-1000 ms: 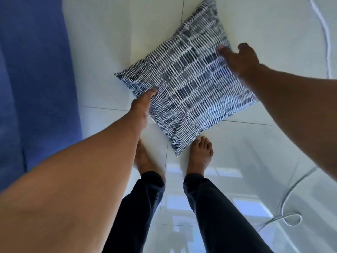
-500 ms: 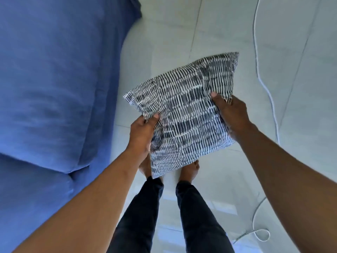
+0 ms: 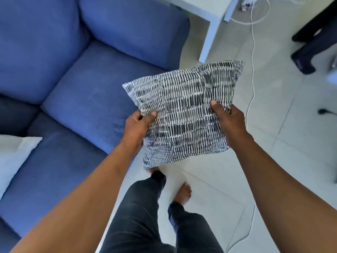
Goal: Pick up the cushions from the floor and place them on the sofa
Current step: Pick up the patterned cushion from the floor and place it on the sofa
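Note:
A square cushion (image 3: pixel 182 114) with a black-and-white dashed pattern hangs in the air in front of me, above the tiled floor and just right of the sofa's front edge. My left hand (image 3: pixel 136 125) grips its left edge and my right hand (image 3: pixel 228 119) grips its right edge, thumbs on top. The blue sofa (image 3: pixel 87 92) fills the left side of the view, seat cushions bare in the middle. A white cushion (image 3: pixel 12 157) lies on the sofa seat at the far left.
A white side table (image 3: pixel 207 17) stands beside the sofa's armrest at the top. A white cable (image 3: pixel 252 70) runs across the floor on the right. A person's dark-clothed legs (image 3: pixel 313 44) stand at the upper right. My own bare feet are on the tiles below the cushion.
Both hands took hold of the patterned cushion on the floor and lifted it. I have straightened up and turned toward the sofa, which now fills the left of the view.

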`<state>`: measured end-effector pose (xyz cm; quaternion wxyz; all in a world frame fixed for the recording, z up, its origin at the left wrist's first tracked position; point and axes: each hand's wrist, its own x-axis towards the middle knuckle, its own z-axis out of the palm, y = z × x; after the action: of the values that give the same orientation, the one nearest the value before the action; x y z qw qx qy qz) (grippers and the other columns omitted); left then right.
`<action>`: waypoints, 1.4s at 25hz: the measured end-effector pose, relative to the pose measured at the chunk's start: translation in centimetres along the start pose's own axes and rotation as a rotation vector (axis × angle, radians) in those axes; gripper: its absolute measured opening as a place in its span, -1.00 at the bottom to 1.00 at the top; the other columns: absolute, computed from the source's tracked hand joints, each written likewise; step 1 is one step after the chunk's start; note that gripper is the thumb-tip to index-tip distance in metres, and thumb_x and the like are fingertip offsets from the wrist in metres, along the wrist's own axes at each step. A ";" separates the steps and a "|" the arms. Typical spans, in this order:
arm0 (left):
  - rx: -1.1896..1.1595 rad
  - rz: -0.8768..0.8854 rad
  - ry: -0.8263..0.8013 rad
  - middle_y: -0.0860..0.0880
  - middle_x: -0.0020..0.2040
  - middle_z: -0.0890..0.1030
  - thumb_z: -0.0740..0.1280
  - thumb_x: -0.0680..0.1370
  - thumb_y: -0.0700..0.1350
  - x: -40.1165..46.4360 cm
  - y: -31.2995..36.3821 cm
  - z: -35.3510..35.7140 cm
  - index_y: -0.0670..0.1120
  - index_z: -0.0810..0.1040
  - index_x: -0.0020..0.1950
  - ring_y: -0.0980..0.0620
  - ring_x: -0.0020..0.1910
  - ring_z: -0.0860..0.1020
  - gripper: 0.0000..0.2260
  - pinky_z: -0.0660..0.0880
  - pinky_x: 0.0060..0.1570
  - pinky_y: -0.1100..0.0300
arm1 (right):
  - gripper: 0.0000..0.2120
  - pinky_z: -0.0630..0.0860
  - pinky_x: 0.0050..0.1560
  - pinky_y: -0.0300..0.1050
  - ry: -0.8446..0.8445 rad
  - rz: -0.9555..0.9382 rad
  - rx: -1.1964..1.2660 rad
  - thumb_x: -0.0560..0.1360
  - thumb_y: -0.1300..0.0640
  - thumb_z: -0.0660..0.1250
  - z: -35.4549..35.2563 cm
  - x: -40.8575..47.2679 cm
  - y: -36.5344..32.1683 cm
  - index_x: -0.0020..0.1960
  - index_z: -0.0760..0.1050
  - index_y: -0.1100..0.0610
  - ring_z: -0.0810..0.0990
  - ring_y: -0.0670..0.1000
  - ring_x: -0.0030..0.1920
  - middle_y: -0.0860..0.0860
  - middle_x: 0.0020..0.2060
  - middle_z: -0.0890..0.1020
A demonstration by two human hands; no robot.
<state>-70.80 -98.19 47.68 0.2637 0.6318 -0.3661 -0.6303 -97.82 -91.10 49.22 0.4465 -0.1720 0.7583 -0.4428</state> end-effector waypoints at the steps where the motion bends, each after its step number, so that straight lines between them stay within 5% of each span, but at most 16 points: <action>1: -0.033 -0.002 0.002 0.13 -0.11 0.77 0.46 0.62 -0.18 0.3 0.6 -1.2 -0.07 0.65 0.12 0.23 -0.19 0.74 -0.91 0.68 -0.20 0.31 | -0.73 0.50 -0.14 -0.27 -0.018 -0.013 -0.013 0.36 -0.29 0.54 1.2 0.2 -1.1 -0.07 0.69 -0.15 0.68 -0.36 -0.21 -0.35 -0.19 0.75; 4: -0.100 -0.009 0.031 0.30 -0.39 0.68 0.46 0.61 -0.17 1.7 2.5 -5.7 0.02 0.51 -0.09 0.40 -0.43 0.61 -0.82 0.45 -0.46 0.50 | -0.76 0.53 -0.01 -0.20 -0.073 -0.021 -0.078 0.39 -0.21 0.57 6.3 0.9 -4.9 -0.03 0.69 -0.13 0.71 -0.21 -0.06 -0.25 -0.12 0.77; 7: -0.146 -0.033 0.115 0.23 -0.41 0.63 0.49 0.59 -0.21 4.0 4.0 -11.0 -0.06 0.53 -0.10 0.33 -0.48 0.57 -0.84 0.42 -0.48 0.48 | -0.81 0.61 0.05 -0.09 -0.142 -0.016 -0.126 0.43 -0.10 0.58 13.1 2.3 -7.8 -0.01 0.69 -0.09 0.75 -0.08 -0.05 -0.17 -0.10 0.79; 10: -0.218 -0.059 0.208 0.08 -0.11 0.70 0.53 0.55 -0.18 5.5 5.2 -16.0 -0.11 0.62 0.12 0.19 -0.23 0.66 -0.82 0.53 -0.27 0.34 | -0.86 0.63 -0.08 -0.12 -0.231 -0.012 -0.172 0.46 0.03 0.58 19.6 3.6 -9.9 0.00 0.70 -0.03 0.77 -0.10 -0.15 -0.11 -0.11 0.80; 13: -0.260 -0.081 0.269 0.08 -0.03 0.70 0.55 0.54 -0.13 7.3 6.8 -22.7 -0.09 0.61 0.23 0.14 -0.10 0.67 -0.71 0.51 -0.20 0.28 | -0.81 0.63 -0.10 -0.11 -0.309 -0.013 -0.296 0.44 0.08 0.59 27.6 4.6 -12.4 0.02 0.67 -0.02 0.76 0.01 -0.10 -0.05 -0.06 0.78; 18: -0.302 -0.133 0.346 -0.06 0.17 0.73 0.57 0.51 -0.01 10.8 8.2 -32.1 -0.11 0.62 0.23 -0.06 0.18 0.67 -0.65 0.58 0.10 -0.02 | -0.80 0.60 -0.22 -0.22 -0.460 -0.134 -0.433 0.44 0.19 0.57 39.8 5.7 -16.6 -0.01 0.64 -0.01 0.74 -0.06 -0.12 -0.09 -0.09 0.77; 21: -0.354 -0.092 0.397 0.12 -0.02 0.80 0.57 0.51 -0.11 12.5 8.5 -35.2 -0.01 0.66 0.12 0.12 0.03 0.74 -0.78 0.61 -0.06 0.18 | -0.74 0.65 0.02 -0.07 -0.530 -0.138 -0.459 0.44 0.31 0.55 45.6 7.4 -18.3 0.05 0.63 0.06 0.73 0.07 0.05 0.03 0.02 0.75; 24: -0.373 -0.039 0.461 0.22 -0.12 0.79 0.53 0.52 -0.28 13.6 9.8 -36.6 0.02 0.65 0.07 0.29 -0.13 0.73 -0.77 0.60 -0.24 0.41 | -0.36 0.47 0.42 0.06 -0.597 -0.153 -0.493 0.47 0.27 0.54 50.5 8.9 -20.1 0.50 0.41 0.24 0.53 0.14 0.41 0.11 0.44 0.54; 28: -0.406 0.012 0.614 -0.06 0.11 0.77 0.53 0.52 -0.31 16.5 12.4 -38.1 -0.08 0.66 0.15 -0.03 0.10 0.74 -0.75 0.67 0.11 0.01 | -0.29 0.36 0.26 -0.16 -0.635 -0.230 -0.484 0.47 0.24 0.54 56.0 12.6 -21.3 0.54 0.35 0.26 0.50 0.01 0.32 -0.03 0.40 0.48; 30: -0.389 0.012 0.691 -0.01 0.07 0.78 0.55 0.51 -0.27 19.0 12.7 -39.0 0.01 0.66 0.06 -0.01 0.05 0.75 -0.76 0.67 0.05 0.02 | -0.30 0.31 0.11 -0.16 -0.628 -0.233 -0.516 0.46 0.20 0.55 58.7 14.7 -21.3 0.53 0.37 0.25 0.49 0.11 0.41 -0.03 0.35 0.54; 33: -0.331 -0.036 0.727 0.05 -0.04 0.74 0.55 0.51 -0.24 24.1 12.3 -40.0 0.03 0.63 0.01 0.10 -0.13 0.70 -0.78 0.60 -0.13 0.19 | -0.51 0.53 0.09 -0.17 -0.691 -0.253 -0.649 0.45 0.17 0.55 62.3 18.9 -20.7 0.35 0.53 0.11 0.63 0.14 0.25 -0.02 0.20 0.68; 35: -0.289 -0.137 0.712 0.06 -0.16 0.63 0.55 0.53 -0.20 26.5 11.9 -40.5 0.01 0.57 -0.05 0.10 -0.25 0.57 -0.81 0.51 -0.20 0.20 | -0.33 0.54 0.20 -0.06 -0.797 -0.195 -0.796 0.49 0.14 0.54 63.6 20.9 -20.2 0.53 0.37 0.17 0.57 0.11 0.31 0.06 0.38 0.57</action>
<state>-33.97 -131.48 43.81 0.4179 0.7903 -0.1160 -0.4329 -59.11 -148.86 41.65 0.5559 -0.5499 0.6202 -0.0633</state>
